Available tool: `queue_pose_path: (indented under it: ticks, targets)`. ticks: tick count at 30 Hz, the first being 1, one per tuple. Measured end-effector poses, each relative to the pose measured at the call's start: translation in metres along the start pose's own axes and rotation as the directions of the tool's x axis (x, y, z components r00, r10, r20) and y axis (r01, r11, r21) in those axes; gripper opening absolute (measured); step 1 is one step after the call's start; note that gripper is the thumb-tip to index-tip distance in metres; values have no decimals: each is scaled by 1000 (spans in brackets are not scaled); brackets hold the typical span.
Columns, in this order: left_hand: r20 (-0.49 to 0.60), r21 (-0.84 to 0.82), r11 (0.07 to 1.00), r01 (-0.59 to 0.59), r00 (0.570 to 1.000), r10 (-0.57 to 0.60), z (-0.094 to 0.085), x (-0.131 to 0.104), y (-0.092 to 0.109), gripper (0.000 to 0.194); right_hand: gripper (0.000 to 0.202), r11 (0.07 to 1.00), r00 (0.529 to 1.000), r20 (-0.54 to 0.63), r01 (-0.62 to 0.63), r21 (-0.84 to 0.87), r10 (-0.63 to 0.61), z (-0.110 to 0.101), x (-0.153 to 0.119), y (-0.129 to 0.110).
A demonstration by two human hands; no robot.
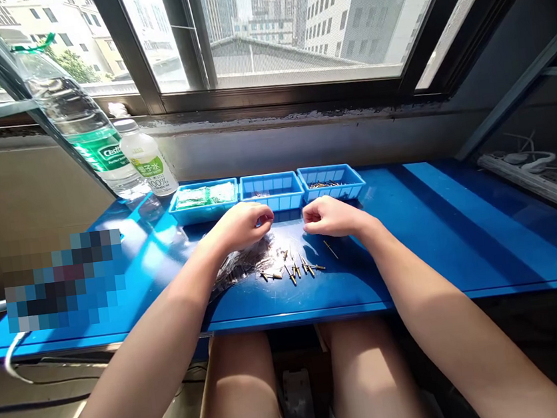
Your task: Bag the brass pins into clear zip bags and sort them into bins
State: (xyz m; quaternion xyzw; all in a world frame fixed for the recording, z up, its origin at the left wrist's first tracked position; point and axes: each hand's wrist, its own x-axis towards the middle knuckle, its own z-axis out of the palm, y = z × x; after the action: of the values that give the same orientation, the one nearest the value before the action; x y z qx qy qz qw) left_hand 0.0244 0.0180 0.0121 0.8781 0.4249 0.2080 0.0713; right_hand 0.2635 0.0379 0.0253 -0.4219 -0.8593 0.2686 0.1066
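Observation:
My left hand [247, 226] is closed, thumb and fingers curled together, just in front of the middle bin. Whatever it may pinch is hidden. Below it lies a pile of clear plastic bags [247, 263]. My right hand [332, 216] is curled shut before the right bin, and its fingertips show nothing I can name. Several small brass-coloured pins with thin dark shafts [295, 271] are scattered on the blue table between my forearms. A single pin [330, 249] lies apart, under the right hand.
Three blue bins stand in a row: the left bin [199, 215] with green-and-white packets, the middle bin [282, 202] with a few small items, the right bin [341, 192] with dark pins. A large water bottle [94, 143] and a smaller bottle [154, 176] stand back left. A power strip [531, 177] lies right.

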Motion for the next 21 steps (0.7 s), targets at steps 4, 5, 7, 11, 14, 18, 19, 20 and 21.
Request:
queue_pose_path:
  ticks: [4, 5, 7, 11, 14, 18, 19, 20, 21]
  targets:
    - [15, 0, 1000, 8, 1000, -8, 0, 0, 0, 17, 31, 975, 958, 183, -213, -67, 222, -13, -6, 3]
    - [19, 2, 1000, 11, 1000, -11, 0, 0, 0, 17, 32, 963, 935, 234, -251, -99, 268, -15, -7, 3]
    - [22, 3, 1000, 15, 1000, -15, 0, 0, -1, 16, 32, 945, 887, 327, -291, -151, 325, -18, -8, 3]
    - [33, -1, 1000, 15, 999, -15, 0, 0, -1, 16, 24, 940, 842, 416, -305, -155, 342, -19, -9, 1]
    - [36, 0, 1000, 14, 999, -14, -1, 0, -1, 16, 19, 947, 844, 431, -297, -123, 321, -18, -9, 0]
    - [40, -4, 1000, 18, 999, -18, 0, 0, -1, 17, 7, 969, 900, 370, -247, -8, 232, -12, -6, 2]
    - [39, -4, 1000, 20, 999, -20, 0, 0, -1, 17, 6, 975, 920, 341, -220, 38, 194, -10, -5, 2]
    - [38, -4, 1000, 20, 999, -20, 1, 0, -1, 17, 5, 979, 938, 312, -188, 84, 154, -8, -4, 3]
    - [35, -3, 1000, 20, 999, -20, 1, 0, -1, 17, 6, 980, 953, 280, -152, 127, 112, -5, -4, 3]
